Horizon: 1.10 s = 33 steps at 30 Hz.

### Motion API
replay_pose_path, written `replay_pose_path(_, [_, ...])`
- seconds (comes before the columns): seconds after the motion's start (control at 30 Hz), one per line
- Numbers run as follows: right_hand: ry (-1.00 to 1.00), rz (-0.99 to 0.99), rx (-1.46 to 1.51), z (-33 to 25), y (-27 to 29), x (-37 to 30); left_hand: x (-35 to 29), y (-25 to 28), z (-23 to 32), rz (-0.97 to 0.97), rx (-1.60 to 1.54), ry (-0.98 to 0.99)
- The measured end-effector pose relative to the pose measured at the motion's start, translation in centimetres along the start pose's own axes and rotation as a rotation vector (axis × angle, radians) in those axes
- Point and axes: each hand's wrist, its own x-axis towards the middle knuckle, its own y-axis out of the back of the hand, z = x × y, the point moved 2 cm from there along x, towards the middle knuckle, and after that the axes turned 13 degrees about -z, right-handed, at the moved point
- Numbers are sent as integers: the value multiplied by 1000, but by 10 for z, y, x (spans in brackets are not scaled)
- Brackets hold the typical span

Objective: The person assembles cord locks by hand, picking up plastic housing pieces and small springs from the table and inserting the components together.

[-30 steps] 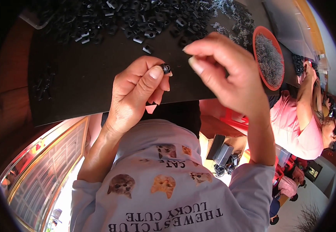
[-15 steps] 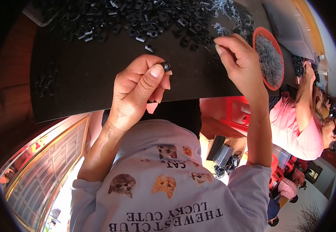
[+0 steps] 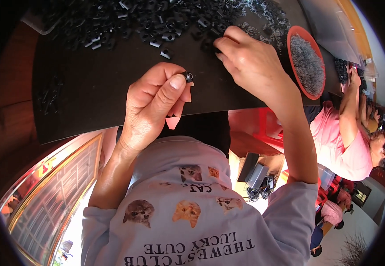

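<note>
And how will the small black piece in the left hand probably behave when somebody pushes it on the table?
The black piece is probably stiff: it shows no bending where the left hand pinches it. It looks very small, so likely light and easily moved. Its rounded end suggests it may roll a little.

A small-parts workshop — the dark surface (image 3: 90,88) carries heaped black pieces (image 3: 148,22) and an orange bowl (image 3: 297,31) of tiny springs (image 3: 306,64) — with a person in pink (image 3: 338,142) at another black pile (image 3: 341,71) alongside.
</note>
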Motion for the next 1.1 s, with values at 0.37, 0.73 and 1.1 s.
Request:
replay_pose_path(0.37, [2, -23, 68, -8, 2, 4, -2, 1, 2, 17, -15, 15])
replay_pose_path(0.73, [230, 290, 737, -40, 14, -14, -1, 2, 2, 7, -29, 17])
replay_pose_path(1.1, [52, 160, 1382, -46, 17, -15, -1, 4, 3, -11, -26, 67])
